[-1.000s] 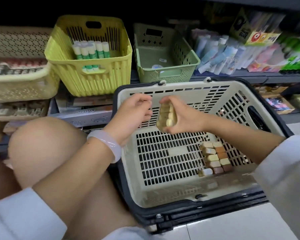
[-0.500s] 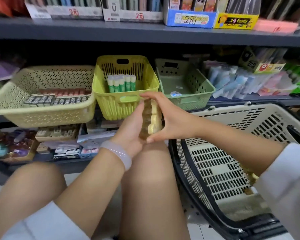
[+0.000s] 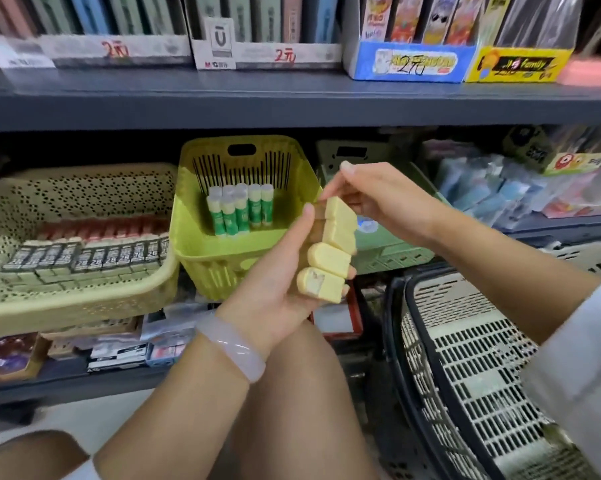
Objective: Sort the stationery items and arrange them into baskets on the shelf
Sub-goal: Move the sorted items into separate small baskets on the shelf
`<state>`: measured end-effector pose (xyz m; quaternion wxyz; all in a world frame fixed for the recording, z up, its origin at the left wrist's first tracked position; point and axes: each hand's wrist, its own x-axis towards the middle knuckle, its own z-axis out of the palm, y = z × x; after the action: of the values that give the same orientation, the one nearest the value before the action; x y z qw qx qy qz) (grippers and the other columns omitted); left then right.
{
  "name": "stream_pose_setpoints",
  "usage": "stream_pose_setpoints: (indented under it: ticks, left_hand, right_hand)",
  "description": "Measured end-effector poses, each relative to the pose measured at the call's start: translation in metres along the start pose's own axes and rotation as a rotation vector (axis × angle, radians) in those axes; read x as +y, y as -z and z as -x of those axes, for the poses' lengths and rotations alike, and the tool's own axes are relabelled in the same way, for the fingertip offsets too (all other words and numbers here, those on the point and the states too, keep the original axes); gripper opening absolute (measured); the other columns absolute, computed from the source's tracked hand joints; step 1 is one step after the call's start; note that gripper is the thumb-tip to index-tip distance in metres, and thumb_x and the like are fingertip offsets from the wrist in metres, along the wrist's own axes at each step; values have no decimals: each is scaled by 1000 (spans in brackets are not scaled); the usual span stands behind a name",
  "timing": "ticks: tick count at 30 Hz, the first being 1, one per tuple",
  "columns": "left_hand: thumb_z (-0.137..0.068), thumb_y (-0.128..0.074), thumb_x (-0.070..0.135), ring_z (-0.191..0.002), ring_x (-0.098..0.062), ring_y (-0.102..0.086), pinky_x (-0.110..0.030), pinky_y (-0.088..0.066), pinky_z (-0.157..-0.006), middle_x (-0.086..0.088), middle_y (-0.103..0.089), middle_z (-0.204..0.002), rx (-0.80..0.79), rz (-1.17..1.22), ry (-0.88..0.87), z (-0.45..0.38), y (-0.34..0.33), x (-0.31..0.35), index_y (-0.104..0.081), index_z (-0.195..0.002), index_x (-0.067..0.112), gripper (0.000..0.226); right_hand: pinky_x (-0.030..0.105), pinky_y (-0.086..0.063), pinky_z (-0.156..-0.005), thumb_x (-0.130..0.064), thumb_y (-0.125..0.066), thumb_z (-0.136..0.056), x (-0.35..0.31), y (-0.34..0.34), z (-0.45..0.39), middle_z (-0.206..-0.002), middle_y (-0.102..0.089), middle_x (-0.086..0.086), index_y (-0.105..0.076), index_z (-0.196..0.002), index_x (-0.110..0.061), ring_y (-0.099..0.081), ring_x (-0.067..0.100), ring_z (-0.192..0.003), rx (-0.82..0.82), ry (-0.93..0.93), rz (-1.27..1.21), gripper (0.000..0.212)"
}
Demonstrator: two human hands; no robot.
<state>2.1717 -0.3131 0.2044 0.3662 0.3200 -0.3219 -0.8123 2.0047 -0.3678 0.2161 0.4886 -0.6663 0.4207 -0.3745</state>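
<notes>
My left hand (image 3: 278, 271) holds a stack of several pale yellow erasers (image 3: 330, 251) upright in front of the shelf. My right hand (image 3: 382, 199) pinches the top eraser of that stack. Just behind the hands stands a lime-yellow basket (image 3: 202, 251) holding green-and-white glue sticks (image 3: 240, 209). A green basket (image 3: 389, 251) sits to its right, mostly hidden by my hands. A wide beige basket (image 3: 77, 306) at the left holds rows of small dark and red boxes.
A beige and black shopping basket (image 3: 465, 358) stands on the floor at the lower right. The upper shelf (image 3: 292, 102) carries boxed stationery with price tags. Packets lie on the shelf at the right and below the baskets. My knees fill the lower foreground.
My view rose from the shopping basket to the shelf. Both hands lifted the eraser stack up in front of the lime-yellow basket, and my right hand shifted to the stack's top.
</notes>
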Motion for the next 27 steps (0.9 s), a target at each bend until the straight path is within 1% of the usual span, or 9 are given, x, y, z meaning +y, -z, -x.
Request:
stream_pose_setpoints:
  ticks: [5,8,10,12,14,16,19,23,27]
  left_hand:
    - [-84,-46,52,-53,-15,-61,-22,-49,-46,-5,-67,-75,-82,-27,18,-17,7,0,-76,-81,24,42]
    - [-80,-46,53,-55,-15,-61,-23,-49,-46,-6,-67,-77,-91,1,-2,-22,10,-6,-76,-82,22,43]
    - [-80,-47,53,-56,-15,-61,-23,-49,-46,-6,-68,-78,-85,0,-23,-22,9,-11,-76,-82,23,42]
    - [-79,-47,52,-57,-15,-62,-24,-49,-46,-6,-69,-79,-81,-29,-49,-20,7,-16,-76,-83,24,41]
    - [-78,-49,52,-58,-16,-61,-24,-49,-46,-7,-68,-80,-52,-43,-68,-17,0,-19,-76,-85,23,40]
    - [-78,-49,52,-57,-16,-61,-24,-49,-46,-8,-67,-80,-12,-67,-92,-16,-8,-21,-76,-85,22,40]
    - [-82,-48,49,-55,-16,-61,-23,-50,-46,-9,-68,-80,47,-83,-105,-19,-23,-25,-73,-88,18,41]
    - [-79,-51,48,-53,-16,-60,-23,-49,-44,-11,-66,-80,95,-34,-80,-26,-38,-29,-67,-96,12,43]
    - [-84,-49,48,-52,-17,-59,-23,-49,-45,-10,-65,-76,95,-18,-58,-30,-47,-35,-67,-94,10,43]
  right_hand:
    - [10,-43,-64,-27,-42,-97,15,32,-2,-74,-64,-8,-66,-85,-15,-55,-4,-65,118,-13,501,29]
    - [21,-47,-74,-39,-49,-89,28,50,11,-86,-67,-4,-66,-95,-16,-61,6,-79,-96,-78,818,29]
    - [22,-47,-81,-42,-55,-84,38,55,20,-92,-66,-8,-66,-102,-17,-62,5,-85,-264,-103,943,33]
    - [24,-46,-78,-39,-58,-86,46,53,26,-90,-66,-7,-65,-103,-15,-62,9,-82,-343,-46,1056,30]
    - [35,-47,-73,-33,-54,-91,51,52,29,-80,-65,2,-64,-94,-10,-60,20,-74,-354,24,1148,26]
    - [39,-46,-70,-32,-49,-94,52,50,32,-77,-63,7,-61,-92,-6,-58,24,-74,-344,82,1199,29]
    - [35,-43,-69,-33,-46,-95,51,51,40,-81,-65,6,-61,-98,-7,-55,20,-74,-384,154,1233,30]
    - [25,-25,-57,-33,-51,-93,49,50,55,-69,-59,4,-63,-90,-9,-38,12,-62,-409,232,1193,27]
    - [25,-43,-67,-37,-54,-91,41,55,69,-80,-68,0,-68,-94,-18,-55,11,-68,-343,193,1045,24]
